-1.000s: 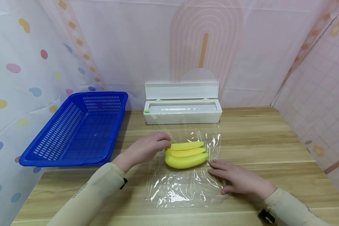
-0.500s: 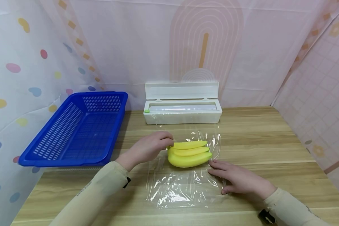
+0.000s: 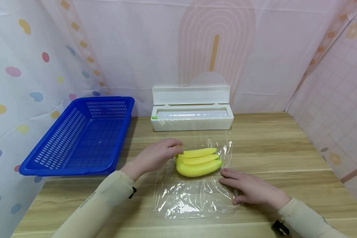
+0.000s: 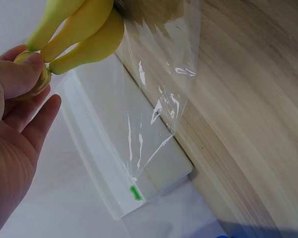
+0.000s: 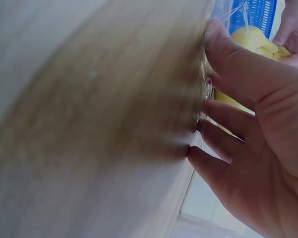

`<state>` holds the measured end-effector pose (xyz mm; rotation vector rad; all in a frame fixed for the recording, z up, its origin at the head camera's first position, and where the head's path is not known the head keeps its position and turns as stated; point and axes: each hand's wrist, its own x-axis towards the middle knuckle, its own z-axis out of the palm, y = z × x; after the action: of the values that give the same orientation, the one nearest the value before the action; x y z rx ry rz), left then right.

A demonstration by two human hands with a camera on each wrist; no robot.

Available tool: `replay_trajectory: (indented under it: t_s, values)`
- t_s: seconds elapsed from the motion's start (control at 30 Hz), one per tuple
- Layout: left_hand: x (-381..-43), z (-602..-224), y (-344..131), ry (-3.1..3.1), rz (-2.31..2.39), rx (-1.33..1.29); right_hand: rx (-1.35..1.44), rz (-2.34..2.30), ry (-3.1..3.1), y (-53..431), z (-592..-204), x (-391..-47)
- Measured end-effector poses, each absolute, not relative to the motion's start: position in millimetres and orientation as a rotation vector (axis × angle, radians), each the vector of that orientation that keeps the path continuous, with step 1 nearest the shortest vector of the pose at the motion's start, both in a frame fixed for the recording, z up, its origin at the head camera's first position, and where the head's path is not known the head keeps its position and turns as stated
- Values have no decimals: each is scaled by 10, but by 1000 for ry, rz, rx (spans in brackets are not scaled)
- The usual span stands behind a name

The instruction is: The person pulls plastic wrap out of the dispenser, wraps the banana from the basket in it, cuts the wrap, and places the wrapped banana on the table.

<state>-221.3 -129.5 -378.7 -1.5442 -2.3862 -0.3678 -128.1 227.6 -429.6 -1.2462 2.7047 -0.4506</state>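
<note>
A bunch of yellow bananas [image 3: 198, 162] lies on a sheet of clear plastic wrap [image 3: 184, 201] spread over the wooden table. My left hand [image 3: 156, 155] pinches the bunch by its stem end [image 4: 34, 74], thumb on one side and fingers behind, as the left wrist view shows. Just right of the banana tips, my right hand [image 3: 251, 188] rests with fingers spread, its fingertips [image 5: 192, 151] at the right edge of the wrap. The wrap runs back to a white dispenser box [image 3: 191, 124], whose lid stands raised and whose roll shows inside.
A blue plastic basket [image 3: 114, 155] with slotted sides stands at the left of the table [image 3: 279, 145]. Patterned cloth [image 3: 137, 43] hangs behind and along both sides. A small green slider [image 3: 154, 117] sits at the box's left end.
With the left hand on its stem, the banana bunch has shifted slightly right and a little back on the wrap. The right hand has stayed in place.
</note>
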Motion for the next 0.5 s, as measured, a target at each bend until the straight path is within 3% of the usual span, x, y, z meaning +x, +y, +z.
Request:
replay_trajectory:
  t_s: [0.5]
  values:
    - [-2132, -3725, -1431, -2551, -353, -1434, -1300, -451, 2737, 2288, -4300, -1264]
